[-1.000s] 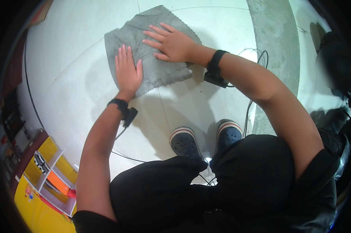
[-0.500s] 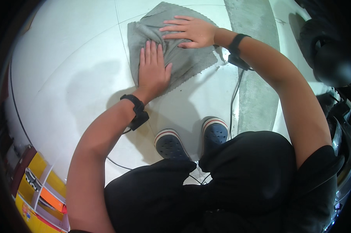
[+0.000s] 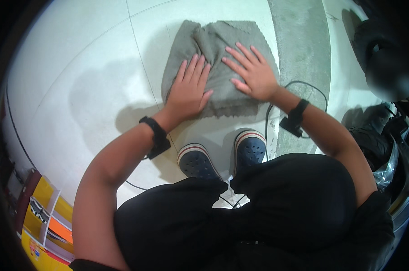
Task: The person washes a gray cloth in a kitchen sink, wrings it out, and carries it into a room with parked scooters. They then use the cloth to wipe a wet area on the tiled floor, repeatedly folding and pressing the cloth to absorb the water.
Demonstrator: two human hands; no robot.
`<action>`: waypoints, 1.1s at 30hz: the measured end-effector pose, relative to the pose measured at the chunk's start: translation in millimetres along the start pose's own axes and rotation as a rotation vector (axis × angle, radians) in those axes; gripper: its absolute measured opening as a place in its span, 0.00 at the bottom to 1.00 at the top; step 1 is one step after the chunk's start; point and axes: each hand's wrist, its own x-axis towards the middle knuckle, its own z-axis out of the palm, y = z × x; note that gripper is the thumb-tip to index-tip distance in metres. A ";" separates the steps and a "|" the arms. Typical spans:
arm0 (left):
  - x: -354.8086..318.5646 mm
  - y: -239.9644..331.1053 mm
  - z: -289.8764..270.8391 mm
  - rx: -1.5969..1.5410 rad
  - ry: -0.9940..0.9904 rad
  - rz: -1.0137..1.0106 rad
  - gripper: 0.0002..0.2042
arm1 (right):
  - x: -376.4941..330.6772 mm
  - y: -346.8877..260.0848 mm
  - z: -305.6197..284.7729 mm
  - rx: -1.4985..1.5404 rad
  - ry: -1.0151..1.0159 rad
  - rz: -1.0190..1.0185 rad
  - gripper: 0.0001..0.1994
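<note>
A grey cloth (image 3: 222, 92) with zigzag edges lies on the white tiled floor in front of my feet. Wrinkles bunch up near its far left part, and its near edge looks folded or doubled. My left hand (image 3: 190, 90) rests flat on the cloth's left side, fingers stretched out and pointing away from me. On the right side my right hand (image 3: 254, 74) presses down with its fingers spread, pointing to the far left. Neither hand grips anything. Each wrist wears a black band with a small box.
My feet in dark blue clogs (image 3: 251, 149) stand just nearer than the cloth. A thin black cable (image 3: 266, 131) runs beside the right clog. A grey floor strip (image 3: 299, 58) lies to the right, dark wheel-like objects (image 3: 390, 63) beyond it. A yellow shelf unit (image 3: 44, 192) is at lower left.
My right hand has come nearer and to the right, turning its fingers more away from me. The cloth has shifted and turned, its near edge now doubled. The left hand has moved slightly right.
</note>
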 end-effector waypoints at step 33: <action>-38.6 10.1 1.9 -0.021 -0.148 -0.005 0.35 | -14.7 -39.5 11.5 0.061 -0.070 0.070 0.33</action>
